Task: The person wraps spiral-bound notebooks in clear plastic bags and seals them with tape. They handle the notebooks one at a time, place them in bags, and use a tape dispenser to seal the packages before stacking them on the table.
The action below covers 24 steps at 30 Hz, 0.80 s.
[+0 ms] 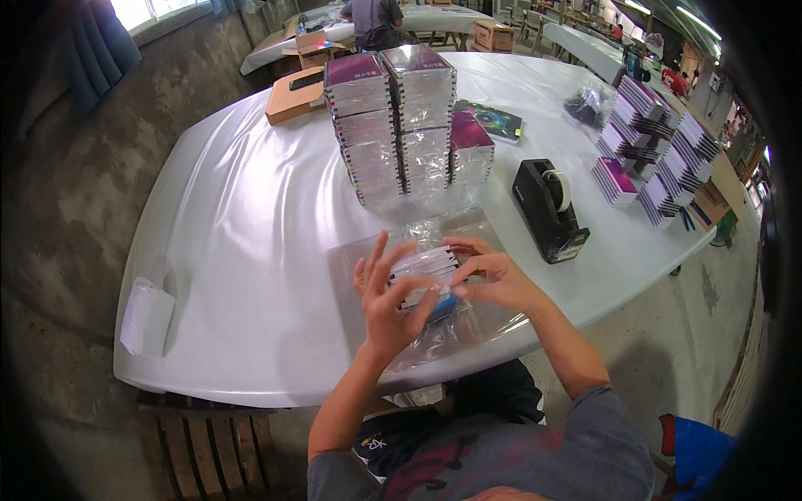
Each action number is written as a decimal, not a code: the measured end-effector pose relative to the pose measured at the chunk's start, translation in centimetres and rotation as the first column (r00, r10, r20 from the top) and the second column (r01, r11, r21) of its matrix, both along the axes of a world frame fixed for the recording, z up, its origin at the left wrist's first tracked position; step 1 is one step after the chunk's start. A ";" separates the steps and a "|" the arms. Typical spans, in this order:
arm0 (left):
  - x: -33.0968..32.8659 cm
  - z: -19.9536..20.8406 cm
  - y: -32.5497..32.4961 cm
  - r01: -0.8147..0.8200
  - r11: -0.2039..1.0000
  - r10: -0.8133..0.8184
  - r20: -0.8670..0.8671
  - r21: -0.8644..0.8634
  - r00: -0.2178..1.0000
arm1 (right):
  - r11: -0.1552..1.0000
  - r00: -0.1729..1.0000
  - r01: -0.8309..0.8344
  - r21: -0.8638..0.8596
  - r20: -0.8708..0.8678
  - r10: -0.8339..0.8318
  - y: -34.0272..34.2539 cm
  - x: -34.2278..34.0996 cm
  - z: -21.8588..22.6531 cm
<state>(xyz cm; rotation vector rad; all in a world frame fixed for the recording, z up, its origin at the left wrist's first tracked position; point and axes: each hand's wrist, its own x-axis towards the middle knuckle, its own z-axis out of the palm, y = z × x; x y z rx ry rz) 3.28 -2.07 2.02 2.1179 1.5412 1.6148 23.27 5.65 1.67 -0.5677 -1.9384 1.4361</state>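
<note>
A small stack of thin white-edged booklets [428, 265] lies on a clear plastic sheet [347, 271] near the table's front edge. Something blue shows at the stack's near side. My left hand [391, 305] is at the stack's left, fingers spread and curved, with slight motion blur. At the right side, my right hand [497, 280] has its thumb and a finger pinched close to the stack's corner. Whatever lies in that pinch, possibly film or tape, is too small to tell. Shiny film covers part of the stack.
Tall wrapped stacks of purple-topped booklets [393, 125] stand beyond my hands. A black tape dispenser [547, 209] sits to the right, with more booklet piles [656, 154] farther off. A white block-shaped bundle [148, 317] is at far left; a cardboard box [294, 98] lies behind. Another person [373, 23] sits beyond.
</note>
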 end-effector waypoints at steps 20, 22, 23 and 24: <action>-3.3 0.2 3.2 0.445 0.688 0.095 0.679 -0.573 0.728 | 0.839 0.996 0.079 -0.539 0.076 -0.044 3.1 -4.1 1.4; -2.9 0.5 3.1 0.310 0.799 0.041 0.561 -0.515 0.827 | 0.884 0.996 0.058 -0.464 0.091 -0.018 3.5 -3.9 1.4; -2.7 0.7 3.1 0.201 0.878 -0.003 0.415 -0.435 0.910 | 0.903 0.995 0.049 -0.427 0.101 -0.006 3.6 -3.9 1.4; -2.4 0.9 3.1 0.107 0.939 -0.023 0.252 -0.326 0.968 | 0.943 0.988 0.083 -0.323 0.152 -0.035 3.5 -3.8 1.5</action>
